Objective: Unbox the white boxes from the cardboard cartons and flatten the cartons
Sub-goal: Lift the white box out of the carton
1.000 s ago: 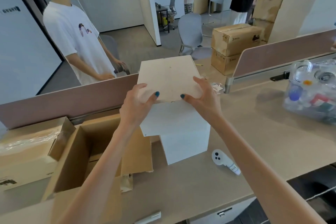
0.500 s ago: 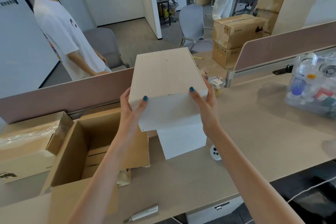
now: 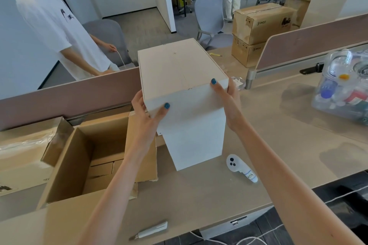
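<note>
We found the upper white box [image 3: 179, 69] brought lower and squarer over the lower white box [image 3: 197, 141] on the worktop [image 3: 278, 155] than a second before. We could not confirm contact between them. The fingers of the left hand [image 3: 146, 113] and right hand [image 3: 227, 101] gripped its near corners. The open carton [image 3: 65, 165], just left, showed no white boxes; flattening remained outstanding.

Matt card, brown cardboard, smooth desk.
White box [image 3: 185, 85] is matt paperboard; open carton [image 3: 83, 165] rough brown corrugated cardboard; desk [image 3: 278, 155] smooth beige laminate.
</note>
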`<state>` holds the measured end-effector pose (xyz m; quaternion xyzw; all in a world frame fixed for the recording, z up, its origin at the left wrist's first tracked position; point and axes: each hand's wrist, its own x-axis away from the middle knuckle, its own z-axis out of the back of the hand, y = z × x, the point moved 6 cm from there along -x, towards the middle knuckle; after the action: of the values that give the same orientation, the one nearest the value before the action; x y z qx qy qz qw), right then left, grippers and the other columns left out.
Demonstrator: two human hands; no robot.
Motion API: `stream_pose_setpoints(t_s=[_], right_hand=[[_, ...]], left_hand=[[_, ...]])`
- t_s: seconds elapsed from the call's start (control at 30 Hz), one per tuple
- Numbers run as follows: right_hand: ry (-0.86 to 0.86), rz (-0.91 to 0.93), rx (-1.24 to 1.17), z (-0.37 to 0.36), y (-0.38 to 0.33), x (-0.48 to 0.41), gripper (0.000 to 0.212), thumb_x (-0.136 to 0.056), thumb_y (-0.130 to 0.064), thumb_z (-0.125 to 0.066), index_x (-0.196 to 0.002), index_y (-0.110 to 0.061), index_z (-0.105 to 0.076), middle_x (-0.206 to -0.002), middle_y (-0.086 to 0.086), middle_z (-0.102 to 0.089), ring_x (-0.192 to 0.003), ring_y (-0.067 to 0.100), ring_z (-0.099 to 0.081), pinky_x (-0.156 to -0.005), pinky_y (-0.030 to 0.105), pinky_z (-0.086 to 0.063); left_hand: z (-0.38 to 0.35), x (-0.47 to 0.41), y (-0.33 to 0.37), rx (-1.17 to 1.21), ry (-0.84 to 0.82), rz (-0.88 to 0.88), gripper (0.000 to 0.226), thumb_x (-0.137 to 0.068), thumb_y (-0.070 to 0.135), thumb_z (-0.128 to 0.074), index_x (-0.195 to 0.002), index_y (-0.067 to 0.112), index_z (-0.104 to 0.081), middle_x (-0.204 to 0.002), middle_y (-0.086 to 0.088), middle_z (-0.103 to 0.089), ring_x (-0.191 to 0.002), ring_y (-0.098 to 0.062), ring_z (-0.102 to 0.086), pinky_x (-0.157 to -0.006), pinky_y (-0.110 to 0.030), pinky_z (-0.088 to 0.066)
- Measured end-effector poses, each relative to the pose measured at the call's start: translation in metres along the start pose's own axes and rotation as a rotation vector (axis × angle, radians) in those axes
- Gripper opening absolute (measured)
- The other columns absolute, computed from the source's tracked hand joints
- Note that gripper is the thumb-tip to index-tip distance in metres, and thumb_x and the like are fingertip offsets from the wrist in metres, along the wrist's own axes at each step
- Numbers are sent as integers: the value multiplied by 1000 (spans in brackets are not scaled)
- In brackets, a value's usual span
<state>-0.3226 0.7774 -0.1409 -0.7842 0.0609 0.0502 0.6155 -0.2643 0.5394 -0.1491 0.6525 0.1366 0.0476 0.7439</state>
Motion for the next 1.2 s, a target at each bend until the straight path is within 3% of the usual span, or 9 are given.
stream_pose_setpoints(t_s=[0.17,0.27,0.33,0.43,0.57,0.8,0.9,1.03,1.2], right_hand=[[-2,-19,258,19,48,23,58,-81,-34,-76,-132,-18,-51,-109,-21,-63,-103,-7,-57,-89,27,-45],[22,24,380,22,55,25,71,-78,-39,-76,-140,-25,-43,-133,-12,-55,-125,2,-47,-102,25,-39],[23,9,385,25,60,23,58,-81,-29,-76,-132,-20,-51,-122,-12,-61,-113,-8,-51,-93,9,-38],[41,-17,392,29,70,24,35,-82,-21,-76,-110,-15,-56,-90,-20,-59,-78,-12,-52,-72,7,-39],[60,-29,398,31,75,22,31,-81,-23,-77,-102,-18,-55,-83,-20,-57,-73,-9,-49,-68,8,-38],[93,3,383,35,75,21,24,-83,-15,-75,-98,-14,-56,-76,-19,-55,-64,-13,-50,-61,5,-38],[110,-3,403,35,78,20,26,-83,-19,-75,-92,-22,-51,-74,-20,-51,-66,-11,-49,-64,7,-37],[97,-65,393,32,88,23,51,-81,-38,-75,-117,-13,-50,-108,-4,-62,-100,15,-55,-86,31,-45],[122,-75,472,30,92,46,75,-84,-30,-73,-145,-18,-31,-142,-2,-44,-130,14,-41,-109,33,-36]], left_hand=[[-10,26,-17,-212,-53,-51,69,-79,-1,-79,-137,5,-40,-113,18,-53,-100,21,-52,-84,-5,-47],[-15,33,-24,-225,-55,-47,54,-82,-9,-73,-123,15,-47,-110,14,-56,-96,21,-55,-77,-2,-45],[-17,32,-29,-203,-46,-36,54,-84,-6,-72,-121,21,-45,-112,10,-59,-101,14,-58,-83,-7,-48],[-16,29,-33,-214,-35,-39,56,-85,-3,-73,-122,26,-43,-115,10,-60,-104,8,-59,-87,-11,-50],[-16,22,-39,-252,-57,-58,54,-85,-2,-73,-129,10,-45,-115,3,-62,-105,5,-59,-85,-9,-49],[-20,17,-63,-302,-97,-13,48,-94,11,-66,-133,22,-41,-117,17,-58,-105,12,-55,-86,-9,-45],[-19,16,-68,-317,-101,4,47,-96,14,-64,-135,23,-39,-116,15,-59,-108,8,-56,-92,-19,-48],[-18,18,-66,-263,-78,11,55,-92,13,-69,-136,22,-38,-124,6,-60,-115,-10,-60,-99,-39,-52],[-13,35,-63,-192,-24,32,59,-92,13,-70,-138,23,-34,-131,9,-55,-117,-3,-56,-100,-26,-49]])
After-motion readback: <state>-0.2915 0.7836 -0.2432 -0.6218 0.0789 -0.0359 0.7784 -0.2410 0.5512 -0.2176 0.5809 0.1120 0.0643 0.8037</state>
